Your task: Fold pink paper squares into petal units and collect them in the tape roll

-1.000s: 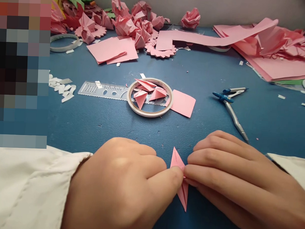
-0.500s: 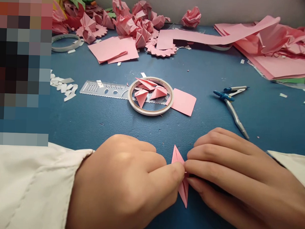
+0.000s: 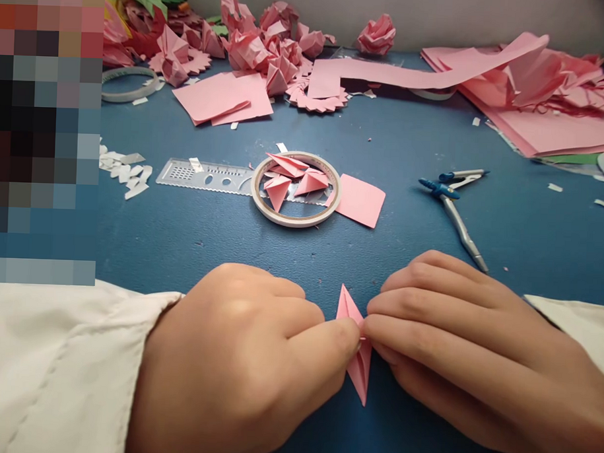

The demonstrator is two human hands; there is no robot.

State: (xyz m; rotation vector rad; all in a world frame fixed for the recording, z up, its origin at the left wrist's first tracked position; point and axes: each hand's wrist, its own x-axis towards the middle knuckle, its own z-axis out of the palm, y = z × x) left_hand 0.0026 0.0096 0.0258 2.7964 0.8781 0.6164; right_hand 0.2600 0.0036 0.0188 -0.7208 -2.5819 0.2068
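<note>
**Left hand (image 3: pixel 228 356) and right hand (image 3: pixel 471 345) pinch a folded pink paper (image 3: pixel 360 368)**

The folded pink paper, a slim pointed diamond, lies low on the blue tabletop (image 3: pixel 222 240), its tips toward 11 and 5 o'clock. From 9 o'clock, the left hand's fingers are curled in tightly, one lying over the paper's middle. From 3 o'clock, the right hand's fingers are long and close together, tips gathered on its edge with almost no gap.

Around the paper, clockwise: at 10 o'clock, white scraps (image 3: pixel 130 171); at 11, a tape roll (image 3: pixel 295 222) circling small pink folds (image 3: pixel 312 182), partly over a clear ruler (image 3: pixel 185 173); at 12, a pink square (image 3: pixel 361 201); at 1, a drawing compass (image 3: pixel 458 222); farther toward 1, stacked pink sheets (image 3: pixel 557 133).
</note>
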